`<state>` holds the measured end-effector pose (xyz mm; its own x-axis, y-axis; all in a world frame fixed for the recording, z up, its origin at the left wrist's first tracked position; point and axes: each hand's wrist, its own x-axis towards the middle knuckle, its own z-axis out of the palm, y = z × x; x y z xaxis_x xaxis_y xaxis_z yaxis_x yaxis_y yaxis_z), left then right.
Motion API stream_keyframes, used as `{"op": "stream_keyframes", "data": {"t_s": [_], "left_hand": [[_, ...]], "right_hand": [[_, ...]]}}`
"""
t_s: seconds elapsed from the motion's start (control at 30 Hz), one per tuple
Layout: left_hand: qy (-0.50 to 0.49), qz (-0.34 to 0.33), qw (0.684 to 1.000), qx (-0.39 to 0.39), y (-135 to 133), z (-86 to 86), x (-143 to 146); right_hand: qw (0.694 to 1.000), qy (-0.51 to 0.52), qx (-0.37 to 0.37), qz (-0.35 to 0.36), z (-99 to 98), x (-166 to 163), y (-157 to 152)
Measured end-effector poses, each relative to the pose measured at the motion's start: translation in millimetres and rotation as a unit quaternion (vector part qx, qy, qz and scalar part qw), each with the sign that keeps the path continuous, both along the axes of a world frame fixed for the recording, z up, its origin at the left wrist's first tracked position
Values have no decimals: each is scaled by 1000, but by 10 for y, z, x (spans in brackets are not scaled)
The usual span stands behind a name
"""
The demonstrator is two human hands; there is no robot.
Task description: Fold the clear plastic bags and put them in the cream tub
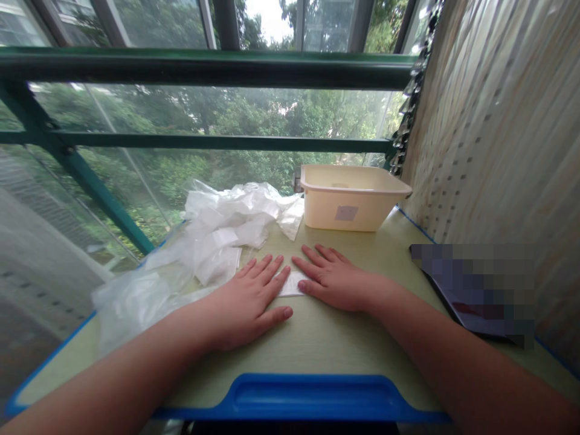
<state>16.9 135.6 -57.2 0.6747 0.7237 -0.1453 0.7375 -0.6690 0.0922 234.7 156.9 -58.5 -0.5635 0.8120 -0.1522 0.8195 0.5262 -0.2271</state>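
Observation:
A small white piece (290, 284), flat like paper or folded plastic, lies on the table between my hands. My left hand (254, 296) rests palm down with its fingers stretched, the fingertips at the left end of the white piece. On the other side, my right hand (333, 278) is spread flat, its thumb on the right end of the piece. Neither hand is closed around anything. My fingers hide part of the piece, so its exact kind is unclear. Beyond my left hand spreads a heap of crumpled clear and white plastic bags (217, 223).
A cream plastic bin (348, 205) with a small label stands at the table's back right. At right lies a dark tablet-like device (457, 302), partly blurred. The light green table (317, 350) has a blue rim and front groove. Behind it runs a green railing (217, 66); a curtain hangs right.

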Motion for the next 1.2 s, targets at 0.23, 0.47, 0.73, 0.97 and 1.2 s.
{"op": "stream_keyframes", "data": {"t_s": [0.23,0.47,0.73,0.97,1.2], "left_hand": [[2,8,1000,-6,-7,13,18],[-3,14,1000,5,-21,17,41],[-7,16,1000,-1,-17,27,30],[-18,16,1000,5,-17,18,32],[-12,22,1000,8,-48,32,58]], "right_hand": [[1000,7,-23,-1,13,19,20],[994,44,97,16,141,-13,-41],[979,3,175,105,311,-59,-146],[974,-39,194,106,336,-84,-190],[986,-19,142,84,304,-79,-223]]}}
